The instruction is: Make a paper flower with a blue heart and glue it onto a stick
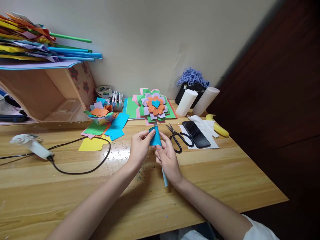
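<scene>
My left hand (140, 146) pinches a piece of blue paper (155, 137) between thumb and fingers, above the middle of the table. My right hand (168, 156) is closed around a slim light-blue paper tube (165, 178), whose lower end sticks out below the palm. Its fingers also touch the right edge of the blue paper. Whether paper and tube are joined is hidden by my fingers. Just beyond my hands is a layered paper flower (156, 105) with a blue centre. Black-handled scissors (178, 136) lie spread to the right of my right hand.
A glue gun (32, 146) with a looping black cord lies left. Near it are coloured paper sheets (91, 144) and a bowl of scraps (100, 116). On the right are a phone (196, 134), white tissue (212, 141), a banana (220, 129) and two white rolls (187, 102).
</scene>
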{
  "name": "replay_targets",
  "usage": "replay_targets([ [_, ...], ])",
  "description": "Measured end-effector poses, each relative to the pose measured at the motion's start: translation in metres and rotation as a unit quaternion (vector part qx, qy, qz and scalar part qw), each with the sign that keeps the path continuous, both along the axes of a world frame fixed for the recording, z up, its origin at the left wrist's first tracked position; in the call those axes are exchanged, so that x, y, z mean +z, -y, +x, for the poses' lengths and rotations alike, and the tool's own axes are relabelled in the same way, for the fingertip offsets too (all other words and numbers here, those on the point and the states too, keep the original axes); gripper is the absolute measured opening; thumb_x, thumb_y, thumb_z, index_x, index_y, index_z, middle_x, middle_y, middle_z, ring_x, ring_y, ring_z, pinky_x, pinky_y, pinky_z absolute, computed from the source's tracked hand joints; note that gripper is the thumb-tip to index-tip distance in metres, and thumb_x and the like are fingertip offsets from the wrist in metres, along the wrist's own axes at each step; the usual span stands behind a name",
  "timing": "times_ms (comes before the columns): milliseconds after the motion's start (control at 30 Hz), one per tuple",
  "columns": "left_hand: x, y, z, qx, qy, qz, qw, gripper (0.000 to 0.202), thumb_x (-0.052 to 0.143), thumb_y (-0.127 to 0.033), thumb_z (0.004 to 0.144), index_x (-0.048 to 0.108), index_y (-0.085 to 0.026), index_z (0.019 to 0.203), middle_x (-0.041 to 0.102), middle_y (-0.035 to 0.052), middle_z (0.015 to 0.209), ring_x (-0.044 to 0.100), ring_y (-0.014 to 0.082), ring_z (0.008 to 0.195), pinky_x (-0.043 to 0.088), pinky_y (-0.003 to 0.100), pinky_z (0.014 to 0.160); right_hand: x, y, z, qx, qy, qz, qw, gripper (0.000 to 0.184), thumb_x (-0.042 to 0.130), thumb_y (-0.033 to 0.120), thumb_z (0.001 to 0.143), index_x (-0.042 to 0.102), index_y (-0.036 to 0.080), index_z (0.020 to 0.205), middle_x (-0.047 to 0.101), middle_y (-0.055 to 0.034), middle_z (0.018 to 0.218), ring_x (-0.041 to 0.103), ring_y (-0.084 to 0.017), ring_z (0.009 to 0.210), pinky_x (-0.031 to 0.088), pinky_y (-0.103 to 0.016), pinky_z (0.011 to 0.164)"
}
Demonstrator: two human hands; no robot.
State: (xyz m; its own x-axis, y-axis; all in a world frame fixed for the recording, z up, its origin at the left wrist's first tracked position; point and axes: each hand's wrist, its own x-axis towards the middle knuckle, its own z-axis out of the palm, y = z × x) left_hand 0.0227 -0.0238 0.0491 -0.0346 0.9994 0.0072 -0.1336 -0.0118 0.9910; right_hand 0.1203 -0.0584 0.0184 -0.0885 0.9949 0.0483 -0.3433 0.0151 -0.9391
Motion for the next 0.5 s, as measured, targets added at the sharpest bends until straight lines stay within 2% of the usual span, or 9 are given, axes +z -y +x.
replay_targets([
  [200, 0.006, 0.0, -0.001, 0.004, -0.003, 0.016, 1.0, 0.03, 0.065, -0.037, 0.069, 0.061, -0.013, 0.052, 0.048, -0.0035, 0.047, 0.04, 0.007, 0.046, 0.031, 0.019, 0.046, 0.001, -0.001, 0.0, -0.026, 0.004, 0.004, 1.0, 0.036, 0.049, 0.033, 0.085, 0.037, 0.027, 0.118, 0.049, 0.0015, 0.078, 0.029, -0.006, 0.047, 0.022, -0.016, 0.037],
  [367, 0.009, 0.0, -0.004, 0.03, 0.019, 0.001, 0.999, 0.023, 0.072, -0.035, 0.061, 0.07, -0.013, 0.066, 0.062, 0.001, 0.057, 0.05, 0.0103, 0.052, 0.042, 0.022, 0.054, 0.005, -0.005, 0.005, 0.001, -0.009, -0.004, 1.0, 0.034, 0.051, 0.033, 0.084, 0.036, 0.026, 0.115, 0.052, 0.0032, 0.073, 0.031, -0.004, 0.043, 0.022, -0.014, 0.035],
  [500, 0.008, -0.002, -0.006, 0.052, 0.019, 0.001, 0.998, 0.025, 0.073, -0.035, 0.059, 0.071, -0.012, 0.068, 0.065, 0.0033, 0.06, 0.054, 0.0118, 0.055, 0.045, 0.023, 0.056, 0.001, -0.011, 0.008, 0.046, -0.006, -0.023, 0.999, 0.029, 0.051, 0.039, 0.083, 0.039, 0.023, 0.104, 0.054, 0.0048, 0.068, 0.039, -0.005, 0.038, 0.031, -0.016, 0.033],
])
